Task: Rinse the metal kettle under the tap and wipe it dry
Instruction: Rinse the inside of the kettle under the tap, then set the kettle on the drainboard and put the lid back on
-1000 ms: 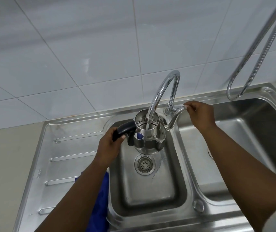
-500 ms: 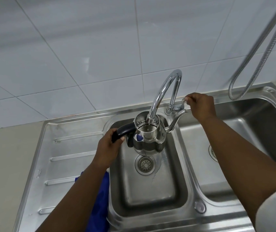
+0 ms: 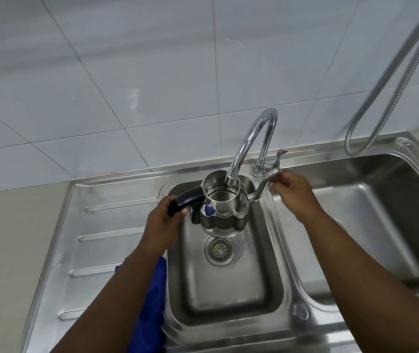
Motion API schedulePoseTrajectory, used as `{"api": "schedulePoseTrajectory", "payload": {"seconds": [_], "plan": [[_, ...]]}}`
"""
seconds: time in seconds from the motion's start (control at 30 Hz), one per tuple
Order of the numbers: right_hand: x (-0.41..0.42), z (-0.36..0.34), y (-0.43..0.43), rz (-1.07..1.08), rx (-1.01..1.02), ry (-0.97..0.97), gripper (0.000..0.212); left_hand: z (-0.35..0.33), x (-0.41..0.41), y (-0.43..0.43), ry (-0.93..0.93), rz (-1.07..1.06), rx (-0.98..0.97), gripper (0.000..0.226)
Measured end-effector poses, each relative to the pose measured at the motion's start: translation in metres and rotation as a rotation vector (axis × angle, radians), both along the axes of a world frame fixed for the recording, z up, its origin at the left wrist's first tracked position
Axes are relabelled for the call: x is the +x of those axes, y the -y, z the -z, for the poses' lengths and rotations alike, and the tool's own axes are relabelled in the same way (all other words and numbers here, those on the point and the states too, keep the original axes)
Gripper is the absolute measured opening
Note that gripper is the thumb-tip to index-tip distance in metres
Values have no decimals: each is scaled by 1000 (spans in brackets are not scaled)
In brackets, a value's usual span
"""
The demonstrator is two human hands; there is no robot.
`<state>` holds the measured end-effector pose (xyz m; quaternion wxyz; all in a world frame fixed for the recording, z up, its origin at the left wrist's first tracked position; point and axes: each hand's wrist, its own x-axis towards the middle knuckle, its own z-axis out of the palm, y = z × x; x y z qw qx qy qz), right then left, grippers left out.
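Note:
The shiny metal kettle point(image 3: 225, 220) hangs lidless over the small sink basin point(image 3: 228, 296), its mouth right under the outlet of the curved tap point(image 3: 251, 131). My left hand point(image 3: 162, 225) grips the kettle's black handle point(image 3: 188, 198). My right hand point(image 3: 295, 194) is below the tap lever point(image 3: 281, 152), fingers closed around the tip of the kettle's spout point(image 3: 262, 189). I cannot make out a water stream. A blue cloth point(image 3: 152, 304) lies at the basin's left rim, partly hidden under my left forearm.
A ribbed steel drainboard point(image 3: 101, 238) stretches left of the basin, and a larger basin point(image 3: 371, 217) lies to the right. A metal hose point(image 3: 381, 85) loops down the tiled wall at the upper right. The drain strainer point(image 3: 220, 249) sits just below the kettle.
My right hand has come off the tap lever and dropped to the kettle's spout tip. The lever now stands free. The kettle has stayed under the tap in my left hand.

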<state>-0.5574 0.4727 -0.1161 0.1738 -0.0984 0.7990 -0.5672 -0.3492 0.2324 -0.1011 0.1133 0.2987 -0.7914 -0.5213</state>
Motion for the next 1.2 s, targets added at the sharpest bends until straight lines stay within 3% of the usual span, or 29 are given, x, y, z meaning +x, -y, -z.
{"api": "schedulePoseTrajectory", "payload": {"seconds": [0.17, 0.63, 0.77, 1.2], "plan": [[39, -4, -4, -96, -94, -11, 31, -4, 14, -2, 10, 21, -6, 20], [130, -43, -9, -142, -17, -199, 35, -33, 99, 15, -55, 104, 25, 18], [162, -47, 7, -143, -5, -178, 15, -41, 130, 35, 4, 112, -14, 17], [260, -51, 105, -246, 14, -172, 12, -60, 243, 128, 14, 17, -12, 17]]}}
